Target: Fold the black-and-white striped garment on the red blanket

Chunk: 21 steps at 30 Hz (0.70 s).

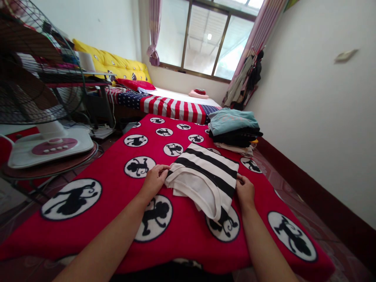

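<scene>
A folded black-and-white striped garment (205,176) lies on a red blanket (117,184) printed with black monkey figures in white circles. My left hand (154,180) grips the garment's left edge, fingers curled on the fabric. At the garment's right edge, my right hand (245,191) holds the folded cloth with its fingers tucked against it. Both forearms reach in from the bottom of the view.
A stack of folded clothes (233,131) sits at the blanket's far right corner. A standing fan (38,98) is on the floor at the left. Behind it stands a bed (176,105) with a stars-and-stripes cover. A white wall (323,98) runs along the right.
</scene>
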### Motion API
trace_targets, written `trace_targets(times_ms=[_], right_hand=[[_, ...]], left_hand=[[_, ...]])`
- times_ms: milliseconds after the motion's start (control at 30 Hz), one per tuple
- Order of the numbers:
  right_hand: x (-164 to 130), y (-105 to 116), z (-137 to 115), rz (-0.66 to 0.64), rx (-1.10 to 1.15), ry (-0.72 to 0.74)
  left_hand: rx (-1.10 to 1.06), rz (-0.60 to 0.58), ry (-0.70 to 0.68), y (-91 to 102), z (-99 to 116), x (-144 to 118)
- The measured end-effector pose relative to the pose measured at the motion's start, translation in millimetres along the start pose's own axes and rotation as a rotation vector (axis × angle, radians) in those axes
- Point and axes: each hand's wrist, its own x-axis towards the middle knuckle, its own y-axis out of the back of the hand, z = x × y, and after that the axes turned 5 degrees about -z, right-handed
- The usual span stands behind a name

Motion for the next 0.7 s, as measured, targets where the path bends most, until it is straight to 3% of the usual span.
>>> trace_targets(times_ms=[700], right_hand=[[-1.0, 0.5, -3.1, -0.013, 0.006, -0.008]], left_hand=[[0.029, -0.014, -0.007, 0.3, 0.9, -0.9]])
